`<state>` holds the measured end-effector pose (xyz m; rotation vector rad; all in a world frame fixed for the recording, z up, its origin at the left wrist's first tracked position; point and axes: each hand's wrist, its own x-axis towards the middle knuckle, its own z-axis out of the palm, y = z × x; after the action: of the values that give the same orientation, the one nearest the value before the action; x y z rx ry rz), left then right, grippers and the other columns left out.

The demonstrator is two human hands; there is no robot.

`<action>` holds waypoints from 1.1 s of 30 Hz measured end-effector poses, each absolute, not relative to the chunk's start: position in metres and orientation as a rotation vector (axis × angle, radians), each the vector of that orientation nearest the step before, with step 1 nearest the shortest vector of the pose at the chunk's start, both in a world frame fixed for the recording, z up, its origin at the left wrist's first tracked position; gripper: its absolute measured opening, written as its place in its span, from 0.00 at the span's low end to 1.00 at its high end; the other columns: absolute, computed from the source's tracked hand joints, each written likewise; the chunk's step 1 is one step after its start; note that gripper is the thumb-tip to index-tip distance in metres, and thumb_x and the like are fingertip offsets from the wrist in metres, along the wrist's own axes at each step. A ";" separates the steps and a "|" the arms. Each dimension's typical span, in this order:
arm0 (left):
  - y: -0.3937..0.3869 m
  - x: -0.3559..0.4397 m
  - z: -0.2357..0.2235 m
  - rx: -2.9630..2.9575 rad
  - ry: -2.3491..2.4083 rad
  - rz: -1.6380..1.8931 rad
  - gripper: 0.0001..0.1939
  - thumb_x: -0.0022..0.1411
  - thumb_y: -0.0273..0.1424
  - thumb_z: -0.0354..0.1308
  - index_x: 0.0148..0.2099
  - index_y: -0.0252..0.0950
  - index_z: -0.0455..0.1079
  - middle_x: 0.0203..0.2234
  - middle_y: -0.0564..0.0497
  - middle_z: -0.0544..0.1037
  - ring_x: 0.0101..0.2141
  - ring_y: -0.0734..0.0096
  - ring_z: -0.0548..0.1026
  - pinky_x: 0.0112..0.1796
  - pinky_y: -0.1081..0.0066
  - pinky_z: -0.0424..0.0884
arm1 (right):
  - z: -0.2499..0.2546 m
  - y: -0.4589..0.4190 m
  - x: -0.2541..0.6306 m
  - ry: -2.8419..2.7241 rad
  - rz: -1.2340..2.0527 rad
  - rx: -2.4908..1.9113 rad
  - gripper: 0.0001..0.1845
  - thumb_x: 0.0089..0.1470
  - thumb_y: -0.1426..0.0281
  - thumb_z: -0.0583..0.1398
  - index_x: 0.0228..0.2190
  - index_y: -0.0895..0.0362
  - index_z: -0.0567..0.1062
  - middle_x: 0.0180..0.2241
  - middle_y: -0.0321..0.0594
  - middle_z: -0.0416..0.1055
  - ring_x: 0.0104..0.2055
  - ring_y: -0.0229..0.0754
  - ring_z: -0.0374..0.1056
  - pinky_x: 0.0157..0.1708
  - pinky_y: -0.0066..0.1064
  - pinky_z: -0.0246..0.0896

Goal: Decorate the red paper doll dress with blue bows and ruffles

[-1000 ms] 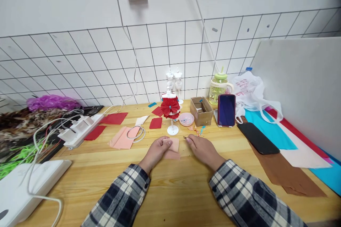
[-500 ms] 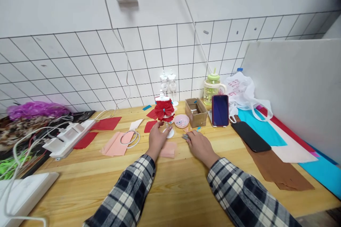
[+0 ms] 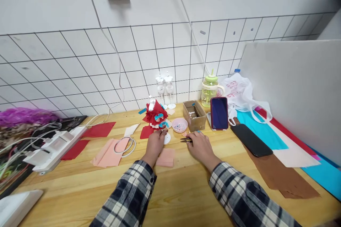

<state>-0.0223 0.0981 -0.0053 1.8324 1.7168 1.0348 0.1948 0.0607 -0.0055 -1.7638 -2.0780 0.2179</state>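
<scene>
A small white mannequin [image 3: 151,105] wears a ruffled red paper dress [image 3: 157,109] with blue pleated bows. It leans to the left above its round white base [image 3: 167,138]. My left hand [image 3: 155,145] is closed at the mannequin's stand, just under the skirt, its fingertips partly hidden. Between the fingers of my right hand [image 3: 200,147] is a small two-pronged metal tool [image 3: 185,140], its dark points facing left; whether it is scissors or tweezers is unclear. A pink bowl [image 3: 179,125] of tiny beads lies between and beyond the hands. Pink paper [image 3: 165,157] rests near my left wrist.
Two bare white mannequins [image 3: 168,88] stand by the wall. Right of the bowl are a cardboard box [image 3: 196,122], a propped phone [image 3: 219,113] and a green-lidded bottle [image 3: 210,92]. Coloured paper sheets [image 3: 290,181] lie right; a power strip [image 3: 57,145] and cables are left.
The dressed mannequin has tilted left and turned, so blue bows now show instead of the large red fan. My right hand still holds the tool, whose prongs show more clearly. The view has shifted slightly.
</scene>
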 end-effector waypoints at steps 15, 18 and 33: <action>0.090 -0.022 -0.001 2.021 1.614 0.920 0.18 0.68 0.37 0.40 0.47 0.35 0.67 0.40 0.42 0.80 0.40 0.61 0.78 0.38 0.64 0.70 | -0.008 0.060 0.196 -2.030 0.242 -1.776 0.12 0.56 0.65 0.58 0.42 0.51 0.74 0.42 0.41 0.69 0.49 0.45 0.60 0.46 0.36 0.46; 0.090 -0.023 -0.001 2.020 1.593 0.929 0.18 0.68 0.37 0.39 0.47 0.35 0.67 0.40 0.42 0.80 0.40 0.61 0.78 0.38 0.64 0.70 | -0.009 0.060 0.196 -2.028 0.234 -1.766 0.13 0.55 0.65 0.58 0.43 0.50 0.73 0.42 0.40 0.69 0.49 0.46 0.60 0.46 0.36 0.46; 0.096 -0.026 -0.011 1.623 1.426 1.224 0.15 0.57 0.40 0.56 0.42 0.35 0.71 0.35 0.45 0.80 0.37 0.61 0.78 0.37 0.67 0.72 | -0.007 0.058 0.196 -2.022 0.199 -1.731 0.12 0.53 0.66 0.60 0.42 0.50 0.72 0.41 0.38 0.69 0.47 0.45 0.62 0.44 0.35 0.48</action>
<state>-0.0261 0.0965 -0.0105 1.6231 1.4264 1.2242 0.1961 0.0579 -0.0069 -1.7306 -2.0220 0.1990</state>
